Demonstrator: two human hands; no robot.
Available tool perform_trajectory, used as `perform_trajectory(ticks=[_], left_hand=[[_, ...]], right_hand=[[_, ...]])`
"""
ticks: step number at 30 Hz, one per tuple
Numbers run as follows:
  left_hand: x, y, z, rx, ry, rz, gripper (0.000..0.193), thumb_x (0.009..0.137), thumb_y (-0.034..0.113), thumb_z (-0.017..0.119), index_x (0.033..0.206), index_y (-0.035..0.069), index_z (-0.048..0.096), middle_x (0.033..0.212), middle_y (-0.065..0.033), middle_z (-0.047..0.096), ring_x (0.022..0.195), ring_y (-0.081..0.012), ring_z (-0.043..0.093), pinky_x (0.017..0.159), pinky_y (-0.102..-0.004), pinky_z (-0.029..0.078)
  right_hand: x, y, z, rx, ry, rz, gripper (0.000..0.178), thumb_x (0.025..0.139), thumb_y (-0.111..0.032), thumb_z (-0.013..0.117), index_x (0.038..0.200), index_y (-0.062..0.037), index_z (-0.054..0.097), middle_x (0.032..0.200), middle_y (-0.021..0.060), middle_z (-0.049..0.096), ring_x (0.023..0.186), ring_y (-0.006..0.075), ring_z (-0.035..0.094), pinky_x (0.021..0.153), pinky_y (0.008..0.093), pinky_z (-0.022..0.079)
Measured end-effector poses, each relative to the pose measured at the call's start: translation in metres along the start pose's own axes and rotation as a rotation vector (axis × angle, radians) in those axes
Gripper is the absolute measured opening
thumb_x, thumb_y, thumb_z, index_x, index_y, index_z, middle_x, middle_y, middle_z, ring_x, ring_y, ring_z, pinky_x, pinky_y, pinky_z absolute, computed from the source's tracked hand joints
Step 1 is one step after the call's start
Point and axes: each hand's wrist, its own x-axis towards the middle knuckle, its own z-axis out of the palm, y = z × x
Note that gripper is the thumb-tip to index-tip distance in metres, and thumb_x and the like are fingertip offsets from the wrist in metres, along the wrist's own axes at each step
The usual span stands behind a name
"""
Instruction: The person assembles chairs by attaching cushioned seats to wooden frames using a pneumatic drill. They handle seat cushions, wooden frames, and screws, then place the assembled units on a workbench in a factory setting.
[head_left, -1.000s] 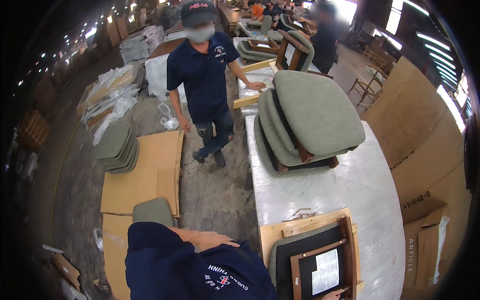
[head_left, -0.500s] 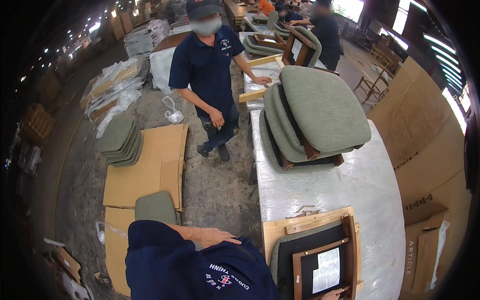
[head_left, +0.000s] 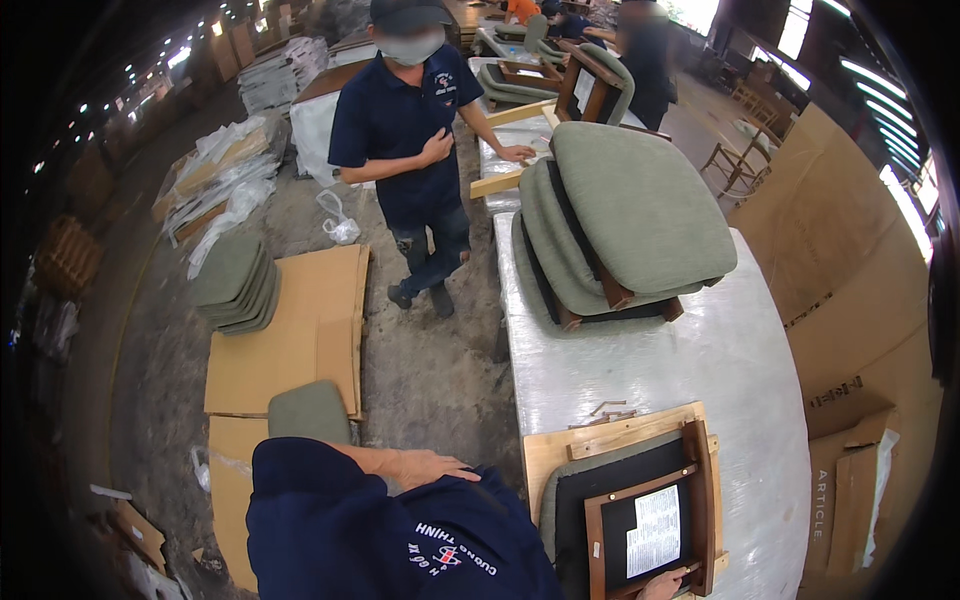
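My left hand (head_left: 438, 468) lies flat against my dark blue shirt, fingers stretched out, holding nothing. At the lower edge, my right hand (head_left: 660, 585) touches the near side of a brown wooden frame (head_left: 704, 500). Its fingers close around something small and dark that I cannot make out. The frame lies on the black underside of a green-grey upholstered seat (head_left: 561, 500), beside a white printed label (head_left: 654, 530). Under the seat is a light wooden board (head_left: 538, 452) with raised strips. Several thin brown bolt-like pieces (head_left: 608, 410) lie just beyond it.
A stack of upholstered seats (head_left: 640, 215) stands farther along the wrapped table (head_left: 750, 350). A co-worker (head_left: 410, 130) stands left of the table, one hand on it. More seats (head_left: 235, 280) sit on cardboard (head_left: 290, 350) at left. Tall cardboard (head_left: 850, 260) lines the right.
The co-worker's lowered hand has risen to chest height. My view has shifted slightly. My left hand stays on my shirt and my right hand stays at the frame.
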Motion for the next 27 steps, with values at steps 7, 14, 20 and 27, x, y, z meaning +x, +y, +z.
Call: perform_trajectory(ticks=[7,14,20,27], left_hand=[[0.001,0.004,-0.001,0.068,0.021,0.023,0.092,0.084,0.038,0.069,0.161,0.019,0.021,0.154,-0.0256,0.036,0.14,-0.0443,0.04,0.109,-0.0488,0.041],[0.0,0.008,0.001,0.039,0.048,0.004,0.094,0.083,0.037,0.069,0.162,0.02,0.02,0.153,-0.0248,0.038,0.139,-0.0433,0.041,0.11,-0.0482,0.042],[-0.008,0.005,0.01,0.027,0.069,-0.019,0.094,0.083,0.037,0.069,0.162,0.021,0.019,0.153,-0.0245,0.039,0.139,-0.043,0.041,0.109,-0.0481,0.042],[-0.026,0.007,0.017,0.026,0.111,-0.03,0.094,0.084,0.037,0.069,0.162,0.021,0.019,0.152,-0.0242,0.039,0.139,-0.0427,0.041,0.109,-0.0481,0.042]], right_hand=[[-0.001,-0.007,-0.009,0.075,0.027,0.039,0.056,0.085,-0.016,0.08,0.138,-0.0156,0.062,0.096,-0.0094,0.067,0.066,0.0034,0.052,0.067,0.0189,0.051],[-0.015,0.009,0.024,-0.456,0.325,-0.144,0.055,0.085,-0.014,0.079,0.138,-0.0153,0.063,0.096,-0.0088,0.067,0.067,0.0036,0.052,0.068,0.0192,0.051],[-0.017,0.011,0.037,-0.368,0.305,-0.157,0.052,0.086,-0.013,0.077,0.136,-0.014,0.063,0.094,-0.0078,0.066,0.068,0.0046,0.052,0.069,0.0199,0.051],[-0.008,-0.017,0.017,-0.235,0.286,-0.146,0.049,0.087,-0.013,0.075,0.134,-0.0125,0.064,0.092,-0.0065,0.064,0.069,0.0057,0.052,0.069,0.0208,0.051]])
